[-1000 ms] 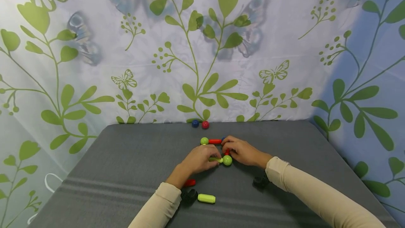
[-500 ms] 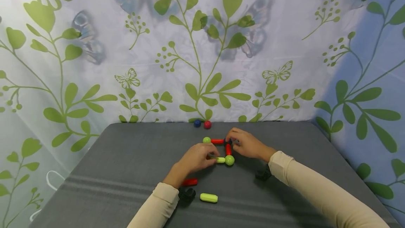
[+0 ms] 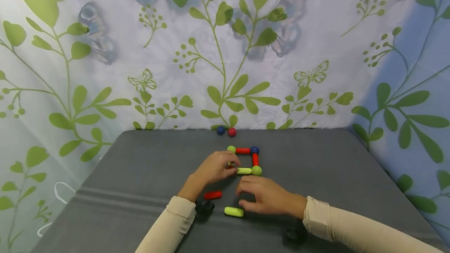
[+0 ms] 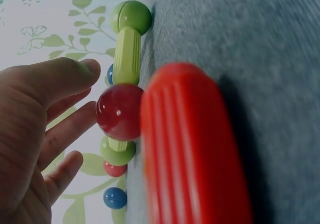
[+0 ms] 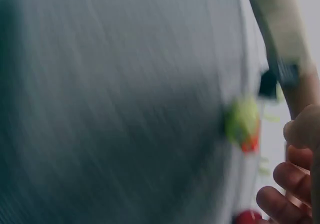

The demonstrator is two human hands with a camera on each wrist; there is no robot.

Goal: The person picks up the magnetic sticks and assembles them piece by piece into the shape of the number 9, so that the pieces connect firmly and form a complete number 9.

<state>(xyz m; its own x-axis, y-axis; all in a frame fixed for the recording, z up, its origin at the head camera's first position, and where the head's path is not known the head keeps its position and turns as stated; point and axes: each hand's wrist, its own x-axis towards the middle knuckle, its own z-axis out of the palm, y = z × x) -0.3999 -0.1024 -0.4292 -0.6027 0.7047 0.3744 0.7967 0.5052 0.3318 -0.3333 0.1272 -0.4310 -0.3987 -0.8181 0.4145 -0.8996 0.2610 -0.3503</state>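
A square of balls and rods lies on the grey table: a blue ball (image 3: pixel 254 150), two green balls, red rods (image 3: pixel 242 150) and yellow-green rods (image 3: pixel 244 171). Over its near left corner hovers my left hand (image 3: pixel 214 167), hiding that corner from the head view. In the left wrist view the fingers and thumb are spread loosely beside a red ball (image 4: pixel 120 112), holding nothing. My right hand (image 3: pixel 268 195) is in front of the square, fingers loosely bent and holding nothing, with its thumb close to a loose yellow-green rod (image 3: pixel 233 211).
A loose red rod (image 3: pixel 213 195) lies beneath the left wrist. Loose blue (image 3: pixel 220 130) and red (image 3: pixel 232 132) balls sit at the table's back edge, before a leaf-patterned cloth (image 3: pixel 158 57). Dark wrist camera mounts (image 3: pixel 204 208) hang under the forearms.
My right hand has let go of the square's right side by the blue ball and come down toward the loose yellow-green rod. The left hand has loosened near its corner.
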